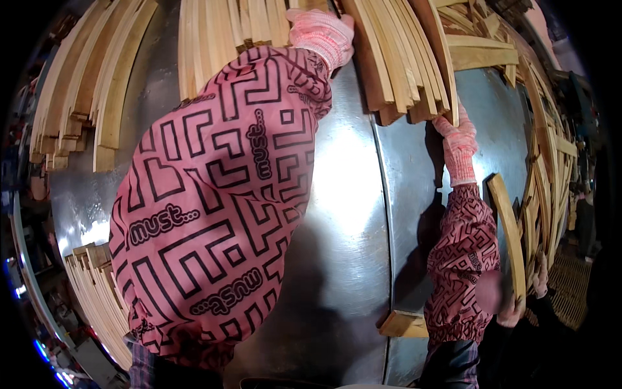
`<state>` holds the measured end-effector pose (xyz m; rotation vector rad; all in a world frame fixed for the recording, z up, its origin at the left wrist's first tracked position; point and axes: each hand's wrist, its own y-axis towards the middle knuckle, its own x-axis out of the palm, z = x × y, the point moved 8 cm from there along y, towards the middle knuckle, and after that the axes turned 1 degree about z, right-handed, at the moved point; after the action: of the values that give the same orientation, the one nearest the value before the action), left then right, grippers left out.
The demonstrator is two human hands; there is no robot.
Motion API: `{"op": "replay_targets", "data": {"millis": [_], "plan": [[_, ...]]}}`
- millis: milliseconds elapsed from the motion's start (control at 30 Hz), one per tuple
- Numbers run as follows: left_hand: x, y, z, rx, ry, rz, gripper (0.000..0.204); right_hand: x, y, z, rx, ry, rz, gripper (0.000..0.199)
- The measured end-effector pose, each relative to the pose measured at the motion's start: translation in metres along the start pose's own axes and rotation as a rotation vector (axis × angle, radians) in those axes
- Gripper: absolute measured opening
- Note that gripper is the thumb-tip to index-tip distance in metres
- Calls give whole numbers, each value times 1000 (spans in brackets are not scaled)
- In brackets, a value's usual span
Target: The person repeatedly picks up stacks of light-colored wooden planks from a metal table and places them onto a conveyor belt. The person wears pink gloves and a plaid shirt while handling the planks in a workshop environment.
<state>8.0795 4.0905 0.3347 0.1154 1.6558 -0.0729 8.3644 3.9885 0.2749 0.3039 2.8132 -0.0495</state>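
Note:
My left hand (322, 35), in a pink-and-white knit glove, reaches to the far edge of the view. It lies between a bundle of pale wooden strips (223, 45) and a second stack of wooden strips (389, 58). Its fingertips are mostly hidden, so their grip is unclear. At the near end of the second stack, my right hand (459, 139), gloved alike, is closed on the outermost wooden strip (439, 45). That strip stands on edge along the stack's right side. Pink patterned sleeves cover both my forearms.
The metal tabletop (343, 259) has a seam. Curved strips (97, 78) lie far left, more strips (97, 298) near left. A short wood piece (405, 324) lies near my right sleeve. At right, another person's hand (508, 316) touches a curved strip (508, 233) beside a wood pile (544, 175).

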Motion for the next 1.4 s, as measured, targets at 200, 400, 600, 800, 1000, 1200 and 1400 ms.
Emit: {"op": "replay_targets", "data": {"millis": [200,400,600,800,1000,1200,1400], "plan": [[0,-8,-63,4,-145,-35,56,52,-19,-10,-42,52,-91,57],[-49,-123,-115,-129,-239,407,73,71,0,-30,-23,-316,-141,61],[31,-177,-214,-495,-773,-52,116,80,28,-58,-233,-303,-64,62],[21,-190,-229,-692,-734,-178,136,126,-17,-107,-17,-452,4,67],[-5,-196,-272,-723,-713,-241,133,153,-58,-112,22,-402,-87,71],[-17,-246,-312,-875,-529,-202,111,214,-67,-137,161,-505,-196,76],[-65,-293,-300,-666,-438,196,84,242,-25,-146,-125,-722,-314,86]]}}
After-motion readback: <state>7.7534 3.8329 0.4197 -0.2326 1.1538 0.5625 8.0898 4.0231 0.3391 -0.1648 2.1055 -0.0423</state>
